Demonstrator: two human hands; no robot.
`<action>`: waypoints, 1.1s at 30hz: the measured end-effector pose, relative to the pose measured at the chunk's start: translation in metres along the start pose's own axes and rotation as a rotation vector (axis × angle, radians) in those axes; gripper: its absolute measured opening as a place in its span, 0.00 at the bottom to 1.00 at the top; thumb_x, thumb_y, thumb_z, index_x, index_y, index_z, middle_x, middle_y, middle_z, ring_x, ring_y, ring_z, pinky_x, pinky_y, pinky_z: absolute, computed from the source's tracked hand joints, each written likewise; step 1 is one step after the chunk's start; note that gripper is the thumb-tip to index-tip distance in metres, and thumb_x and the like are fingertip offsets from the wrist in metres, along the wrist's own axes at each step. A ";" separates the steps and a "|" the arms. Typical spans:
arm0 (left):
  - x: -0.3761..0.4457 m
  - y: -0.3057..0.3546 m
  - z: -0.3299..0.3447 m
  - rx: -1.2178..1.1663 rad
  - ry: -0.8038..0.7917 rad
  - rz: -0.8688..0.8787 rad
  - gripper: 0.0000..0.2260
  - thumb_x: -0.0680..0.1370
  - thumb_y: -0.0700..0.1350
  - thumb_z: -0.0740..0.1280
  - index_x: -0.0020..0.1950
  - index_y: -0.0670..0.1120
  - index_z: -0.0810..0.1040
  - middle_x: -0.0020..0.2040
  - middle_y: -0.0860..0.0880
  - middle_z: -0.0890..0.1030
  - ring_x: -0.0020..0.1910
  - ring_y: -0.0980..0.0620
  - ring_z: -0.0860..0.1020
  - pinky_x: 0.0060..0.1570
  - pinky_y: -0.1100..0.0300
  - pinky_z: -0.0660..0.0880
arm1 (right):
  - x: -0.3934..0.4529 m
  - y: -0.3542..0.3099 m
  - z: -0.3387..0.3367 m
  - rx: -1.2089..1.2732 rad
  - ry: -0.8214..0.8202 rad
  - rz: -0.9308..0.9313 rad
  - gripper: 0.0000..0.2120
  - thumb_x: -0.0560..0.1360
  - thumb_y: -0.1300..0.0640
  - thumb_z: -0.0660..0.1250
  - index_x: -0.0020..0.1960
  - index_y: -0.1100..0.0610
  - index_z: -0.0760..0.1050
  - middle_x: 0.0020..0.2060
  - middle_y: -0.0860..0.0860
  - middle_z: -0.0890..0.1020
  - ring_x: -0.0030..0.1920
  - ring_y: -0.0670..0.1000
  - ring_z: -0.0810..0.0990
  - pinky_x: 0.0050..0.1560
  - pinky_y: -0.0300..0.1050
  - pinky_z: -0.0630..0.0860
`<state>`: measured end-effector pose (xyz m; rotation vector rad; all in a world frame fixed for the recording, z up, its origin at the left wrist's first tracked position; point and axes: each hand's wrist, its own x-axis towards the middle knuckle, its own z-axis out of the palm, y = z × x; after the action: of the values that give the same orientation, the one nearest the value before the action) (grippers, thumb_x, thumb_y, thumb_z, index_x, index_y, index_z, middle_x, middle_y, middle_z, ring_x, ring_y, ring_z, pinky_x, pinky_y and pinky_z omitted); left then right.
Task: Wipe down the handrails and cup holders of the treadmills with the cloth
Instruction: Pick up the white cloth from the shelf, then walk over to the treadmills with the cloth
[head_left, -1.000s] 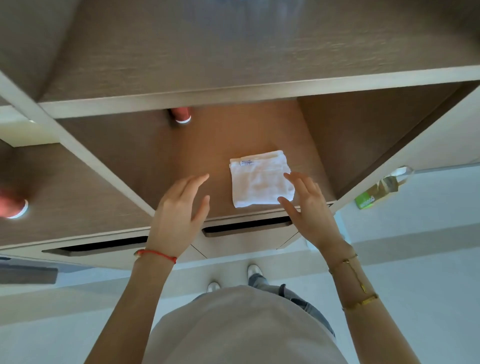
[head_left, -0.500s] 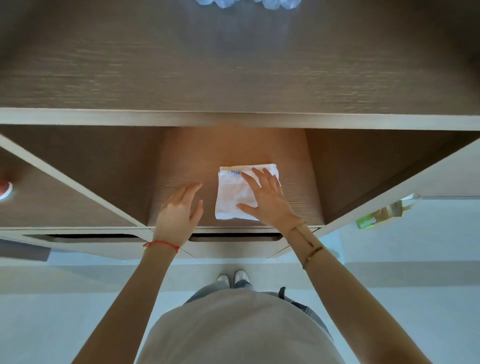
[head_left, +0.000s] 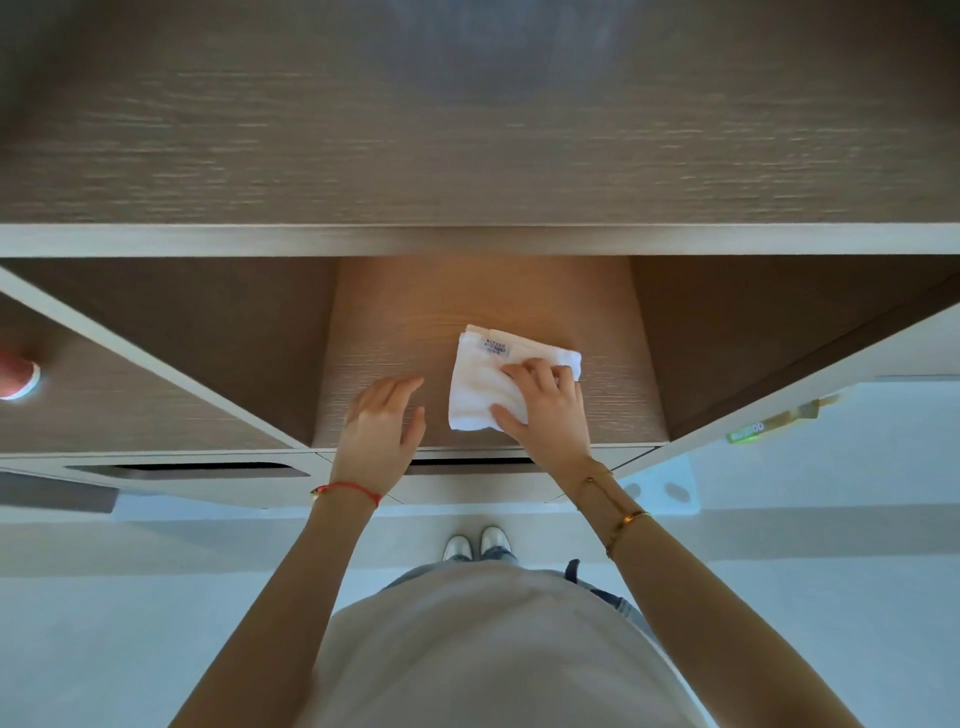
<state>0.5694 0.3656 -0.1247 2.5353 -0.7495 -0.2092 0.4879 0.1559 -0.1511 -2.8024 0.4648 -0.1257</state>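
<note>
A folded white cloth (head_left: 480, 384) with a small label lies on the wooden floor of the middle cubby (head_left: 384, 338) of a shelf unit. My right hand (head_left: 548, 410) lies on the cloth's right half, fingers curled into the fabric and thumb at its front edge, gripping it. My left hand (head_left: 384, 434) hovers just left of the cloth with straight, relaxed fingers and holds nothing. No treadmill, handrail or cup holder is in view.
A broad wooden shelf top (head_left: 467, 156) overhangs the cubby, and slanted dividers (head_left: 156, 358) wall it on both sides. A red and white object (head_left: 18, 379) sits in the left cubby. A green-labelled bottle (head_left: 774, 421) lies at right. Drawer slots (head_left: 192, 470) run below.
My right hand went from beside the cloth onto it, and its fingers have curled into the fabric. The cloth has turned slightly. My left hand stayed open beside it.
</note>
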 end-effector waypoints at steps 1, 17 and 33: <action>0.000 0.000 -0.001 -0.006 0.001 0.007 0.15 0.80 0.42 0.64 0.67 0.45 0.75 0.64 0.45 0.78 0.65 0.44 0.73 0.67 0.46 0.70 | -0.002 -0.002 0.000 0.039 0.033 0.005 0.21 0.74 0.46 0.70 0.63 0.56 0.76 0.56 0.55 0.78 0.52 0.60 0.73 0.53 0.56 0.75; -0.007 0.024 -0.039 -0.070 -0.043 0.282 0.14 0.80 0.42 0.64 0.66 0.45 0.77 0.60 0.46 0.80 0.59 0.46 0.77 0.60 0.48 0.75 | -0.074 -0.013 -0.050 0.211 0.280 0.264 0.13 0.71 0.54 0.73 0.53 0.57 0.77 0.47 0.50 0.82 0.44 0.55 0.79 0.49 0.48 0.70; -0.025 0.094 -0.003 -0.162 -0.211 0.779 0.13 0.78 0.38 0.67 0.63 0.44 0.78 0.60 0.49 0.79 0.58 0.48 0.77 0.57 0.48 0.75 | -0.218 0.000 -0.081 0.146 0.504 0.663 0.14 0.70 0.56 0.75 0.53 0.58 0.78 0.43 0.53 0.78 0.42 0.58 0.76 0.44 0.46 0.72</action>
<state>0.5047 0.3117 -0.0761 1.9135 -1.6524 -0.2523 0.2714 0.2056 -0.0821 -2.3059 1.3971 -0.6834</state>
